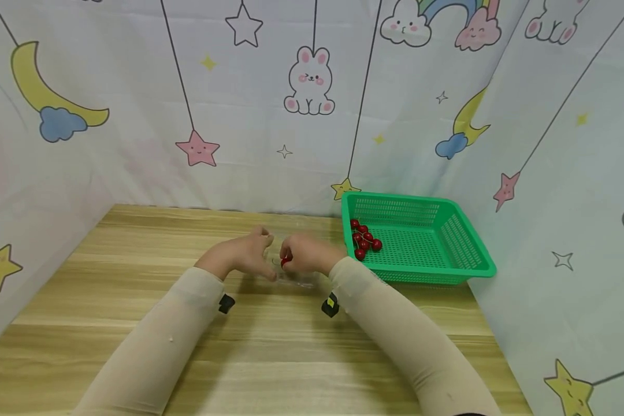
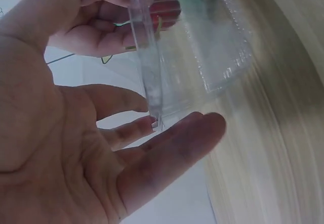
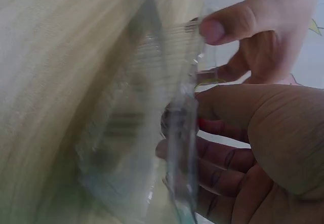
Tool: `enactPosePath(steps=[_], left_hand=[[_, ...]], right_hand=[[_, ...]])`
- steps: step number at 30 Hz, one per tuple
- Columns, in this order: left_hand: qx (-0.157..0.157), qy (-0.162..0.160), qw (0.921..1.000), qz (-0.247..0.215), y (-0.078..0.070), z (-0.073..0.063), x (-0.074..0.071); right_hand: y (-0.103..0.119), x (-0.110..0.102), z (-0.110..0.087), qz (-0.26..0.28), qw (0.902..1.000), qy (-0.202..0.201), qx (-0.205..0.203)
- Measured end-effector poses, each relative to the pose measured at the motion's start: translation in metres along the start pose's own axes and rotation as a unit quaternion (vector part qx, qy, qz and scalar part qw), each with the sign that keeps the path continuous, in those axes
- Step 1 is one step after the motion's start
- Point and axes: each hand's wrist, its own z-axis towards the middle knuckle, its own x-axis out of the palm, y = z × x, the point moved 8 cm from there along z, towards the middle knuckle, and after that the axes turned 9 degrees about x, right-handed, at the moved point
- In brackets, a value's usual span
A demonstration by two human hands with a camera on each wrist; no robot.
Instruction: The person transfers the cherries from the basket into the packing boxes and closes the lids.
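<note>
A clear plastic box (image 1: 303,283) stands on the table between the two hands. My right hand (image 1: 309,252) pinches a red cherry (image 2: 167,12) over the box, its stem pointing towards the left hand. At the box's left side is my left hand (image 1: 247,254), thumb and fingers spread apart. In the left wrist view its fingertips come right up to the box's edge, and the thumb stands off in front. Seen from the right wrist, the clear wall (image 3: 126,148) partly covers the right fingers.
To the right stands a green basket (image 1: 421,270) with several cherries (image 1: 364,237) gathered at its left end. The wooden table (image 1: 114,277) runs back to a patterned cloth (image 1: 270,179), which also hangs along both sides.
</note>
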Motion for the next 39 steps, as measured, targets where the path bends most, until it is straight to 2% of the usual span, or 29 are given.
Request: enactPosePath(steps=[10, 18, 26, 32, 39], left_hand=[[0.002, -0.047, 0.9985, 0.028, -0.002, 0.004, -0.004], [0.005, -0.030, 0.9995, -0.004, 0.000, -0.001, -0.007], [-0.013, -0.023, 0.9995, 0.015, 0.000, 0.003, -0.008], [-0.045, -0.009, 0.9985, 0.030, -0.004, 0.002, -0.011], [-0.073, -0.001, 0.9968, 0.034, -0.006, 0.001, -0.012]], right_hand=[[-0.003, 0.009, 0.006, 0.025, 0.9995, -0.013, 0.017], [-0.007, 0.014, 0.009, 0.050, 0.9986, -0.005, 0.013], [-0.008, 0.010, 0.008, 0.064, 0.9977, 0.001, 0.022], [-0.010, -0.012, -0.003, 0.065, 0.9978, 0.002, 0.014], [-0.029, -0.056, -0.031, 0.061, 0.9970, -0.021, 0.043]])
